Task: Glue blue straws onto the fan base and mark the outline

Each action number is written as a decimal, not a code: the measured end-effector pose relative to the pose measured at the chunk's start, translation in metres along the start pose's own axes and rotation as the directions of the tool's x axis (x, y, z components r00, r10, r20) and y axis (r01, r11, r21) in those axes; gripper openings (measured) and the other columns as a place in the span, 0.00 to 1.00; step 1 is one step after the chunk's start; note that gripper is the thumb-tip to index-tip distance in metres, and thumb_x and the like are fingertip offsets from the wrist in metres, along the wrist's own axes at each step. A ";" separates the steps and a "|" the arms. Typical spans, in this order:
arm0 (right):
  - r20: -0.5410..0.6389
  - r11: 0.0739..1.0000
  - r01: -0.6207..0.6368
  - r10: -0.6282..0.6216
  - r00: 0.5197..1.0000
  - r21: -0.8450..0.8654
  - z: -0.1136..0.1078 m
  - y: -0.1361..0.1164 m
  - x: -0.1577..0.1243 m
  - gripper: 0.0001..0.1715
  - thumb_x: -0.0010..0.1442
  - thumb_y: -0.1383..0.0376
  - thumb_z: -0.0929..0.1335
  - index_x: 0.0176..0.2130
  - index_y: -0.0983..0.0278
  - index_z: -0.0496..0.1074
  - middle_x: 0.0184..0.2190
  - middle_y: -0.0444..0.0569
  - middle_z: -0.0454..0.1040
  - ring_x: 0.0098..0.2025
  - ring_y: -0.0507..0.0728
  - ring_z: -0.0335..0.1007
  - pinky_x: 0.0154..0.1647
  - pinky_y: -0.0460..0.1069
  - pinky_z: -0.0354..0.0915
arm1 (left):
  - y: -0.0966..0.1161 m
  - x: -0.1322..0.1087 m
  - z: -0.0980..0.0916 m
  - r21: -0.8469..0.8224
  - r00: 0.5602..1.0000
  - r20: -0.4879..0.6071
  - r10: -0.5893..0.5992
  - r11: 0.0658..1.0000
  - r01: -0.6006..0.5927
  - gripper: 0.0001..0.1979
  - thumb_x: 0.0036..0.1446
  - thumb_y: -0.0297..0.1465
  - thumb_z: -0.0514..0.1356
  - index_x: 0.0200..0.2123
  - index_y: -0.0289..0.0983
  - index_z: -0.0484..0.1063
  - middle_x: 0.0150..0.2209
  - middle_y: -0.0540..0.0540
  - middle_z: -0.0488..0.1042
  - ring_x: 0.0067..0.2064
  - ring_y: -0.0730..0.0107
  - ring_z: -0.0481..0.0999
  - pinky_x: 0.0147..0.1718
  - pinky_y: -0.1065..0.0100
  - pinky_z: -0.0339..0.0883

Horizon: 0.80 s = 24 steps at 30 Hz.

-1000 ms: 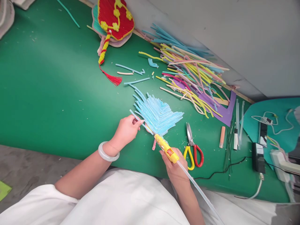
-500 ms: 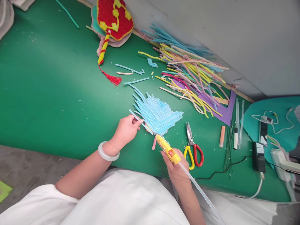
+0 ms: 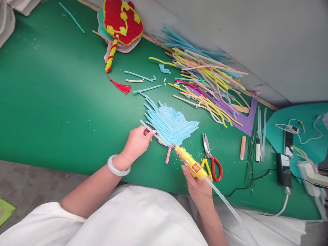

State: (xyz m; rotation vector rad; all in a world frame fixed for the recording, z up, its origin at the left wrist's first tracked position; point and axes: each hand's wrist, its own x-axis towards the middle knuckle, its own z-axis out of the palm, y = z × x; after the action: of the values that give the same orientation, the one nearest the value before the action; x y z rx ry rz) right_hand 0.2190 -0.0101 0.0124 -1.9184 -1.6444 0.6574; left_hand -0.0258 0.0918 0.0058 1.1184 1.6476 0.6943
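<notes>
On the green table lies a fan-shaped piece (image 3: 174,124) covered in light blue pipe cleaners, several with loose ends at its left. A short pink handle (image 3: 168,155) sticks out from its near end. My left hand (image 3: 138,140), closed, pinches a light blue pipe cleaner (image 3: 145,125) along the piece's left edge. My right hand (image 3: 198,184) is wrapped round a yellow hot glue gun (image 3: 190,162) with a long clear glue stick (image 3: 228,205) out of its back. The gun's nozzle is close to the piece's near tip, by the handle; whether they touch I cannot tell.
Scissors (image 3: 211,157) with red and yellow handles lie just right of the glue gun. A heap of coloured pipe cleaners (image 3: 205,75) is at the back, beside purple sheet (image 3: 249,119). A red fan (image 3: 123,22) lies far left. A black adapter (image 3: 283,171) and cables are at right.
My right hand has drawn the glue gun right, its nozzle moving off the left edge's lower end and uncovering more of the pink handle. My left hand keeps its pinch, nearly still.
</notes>
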 end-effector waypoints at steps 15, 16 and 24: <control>-0.022 0.936 -0.322 0.328 0.944 0.139 -0.042 -0.016 0.028 0.26 0.57 0.46 0.69 0.39 0.65 0.81 0.36 0.53 0.80 0.32 0.56 0.72 0.33 0.51 0.68 | 0.004 -0.001 0.003 0.026 0.999 -0.049 0.005 1.000 -0.004 0.16 0.59 0.42 0.60 0.24 0.39 0.67 0.24 0.49 0.76 0.21 0.71 0.70 0.23 0.69 0.60; -0.043 0.932 -0.335 0.343 0.938 0.142 -0.047 -0.012 0.031 0.27 0.57 0.45 0.69 0.40 0.65 0.81 0.35 0.53 0.80 0.31 0.56 0.71 0.32 0.50 0.67 | 0.004 -0.001 0.003 0.025 0.999 -0.054 0.004 1.000 -0.003 0.16 0.59 0.42 0.60 0.24 0.39 0.66 0.24 0.49 0.76 0.21 0.71 0.70 0.23 0.69 0.60; -0.185 0.894 -0.403 0.437 0.880 0.193 -0.067 0.007 0.042 0.31 0.56 0.42 0.70 0.37 0.67 0.80 0.32 0.53 0.80 0.26 0.54 0.69 0.28 0.48 0.66 | 0.007 -0.001 0.006 0.048 0.996 -0.094 -0.011 0.999 0.016 0.18 0.58 0.43 0.61 0.22 0.40 0.65 0.24 0.49 0.77 0.21 0.70 0.71 0.23 0.69 0.60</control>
State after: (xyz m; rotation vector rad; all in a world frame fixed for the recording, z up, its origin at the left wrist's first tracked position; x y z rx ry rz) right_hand 0.2746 0.0260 0.0564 -2.1669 -1.0133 0.6765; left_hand -0.0175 0.0933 0.0095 1.1234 1.7580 0.7104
